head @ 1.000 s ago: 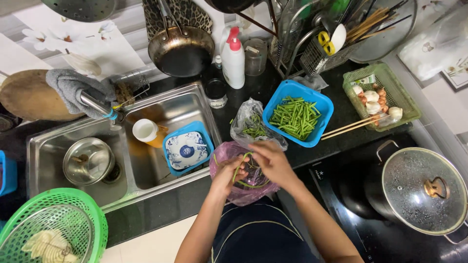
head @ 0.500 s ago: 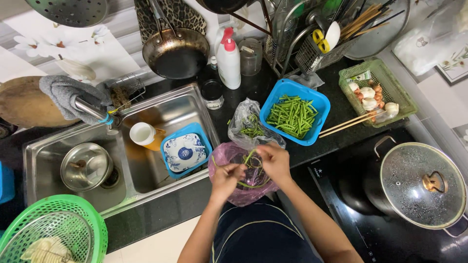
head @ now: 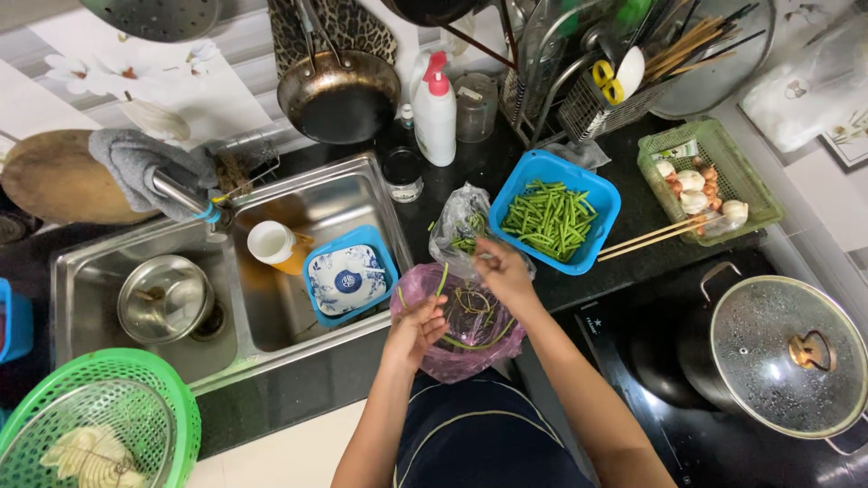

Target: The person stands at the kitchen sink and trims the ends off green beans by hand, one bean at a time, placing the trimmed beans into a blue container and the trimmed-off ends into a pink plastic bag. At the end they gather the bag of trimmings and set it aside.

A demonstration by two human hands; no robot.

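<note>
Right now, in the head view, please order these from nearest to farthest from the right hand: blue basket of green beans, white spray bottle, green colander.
From the right hand:
1. Blue basket of green beans, just beyond it on the counter.
2. White spray bottle, at the back wall.
3. Green colander, far left, near corner.

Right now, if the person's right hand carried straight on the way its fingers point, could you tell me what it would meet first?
Probably the clear plastic bag of green beans: the right hand points up-left, fingertips already at its near edge. Beyond that lies the dark countertop. Height above the bag is hard to judge from overhead.
</note>
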